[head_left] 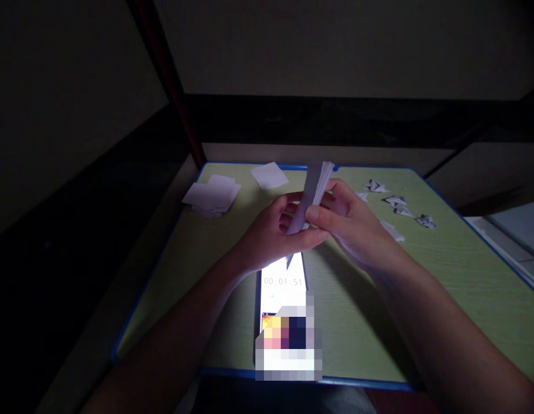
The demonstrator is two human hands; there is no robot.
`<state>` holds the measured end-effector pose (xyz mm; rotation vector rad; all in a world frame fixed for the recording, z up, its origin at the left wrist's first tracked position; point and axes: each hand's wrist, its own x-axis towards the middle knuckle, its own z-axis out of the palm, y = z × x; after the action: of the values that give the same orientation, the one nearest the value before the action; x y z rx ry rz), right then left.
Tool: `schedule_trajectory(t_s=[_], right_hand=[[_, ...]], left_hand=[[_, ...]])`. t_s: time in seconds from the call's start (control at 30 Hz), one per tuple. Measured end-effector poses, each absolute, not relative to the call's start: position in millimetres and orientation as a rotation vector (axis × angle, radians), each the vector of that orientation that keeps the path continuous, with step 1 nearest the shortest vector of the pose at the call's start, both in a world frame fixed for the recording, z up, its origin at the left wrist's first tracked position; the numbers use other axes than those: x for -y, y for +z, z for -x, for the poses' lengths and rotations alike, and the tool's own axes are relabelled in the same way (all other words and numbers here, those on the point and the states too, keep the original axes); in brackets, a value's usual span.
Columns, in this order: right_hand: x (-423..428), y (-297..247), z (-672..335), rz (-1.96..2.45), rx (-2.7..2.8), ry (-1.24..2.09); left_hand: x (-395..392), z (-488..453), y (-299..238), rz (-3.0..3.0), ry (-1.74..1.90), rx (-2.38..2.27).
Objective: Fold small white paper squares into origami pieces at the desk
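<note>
Both hands meet over the middle of a small green table (465,270) with a blue rim. My left hand (271,233) and my right hand (348,221) pinch the same folded white paper strip (314,187), which stands up tilted between them. Fingers of both hands are closed on its lower part. Below the hands lies a lit phone (284,276) showing a timer, flat on the table.
A stack of white paper squares (210,195) lies at the far left, a single sheet (269,175) behind it. Several small folded paper pieces (396,201) are scattered at the far right. The room is dark; a dark red post (172,86) rises behind the table's left corner.
</note>
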<state>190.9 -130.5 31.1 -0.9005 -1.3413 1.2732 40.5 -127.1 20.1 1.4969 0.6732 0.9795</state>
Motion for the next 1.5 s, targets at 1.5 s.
schedule_trajectory(t_s=[1.5], right_hand=[[132.0,25.7,-194.9,0.828,1.178,1.374]], left_hand=[[136.9,-50.1,19.4,-1.087,0.912,-0.637]])
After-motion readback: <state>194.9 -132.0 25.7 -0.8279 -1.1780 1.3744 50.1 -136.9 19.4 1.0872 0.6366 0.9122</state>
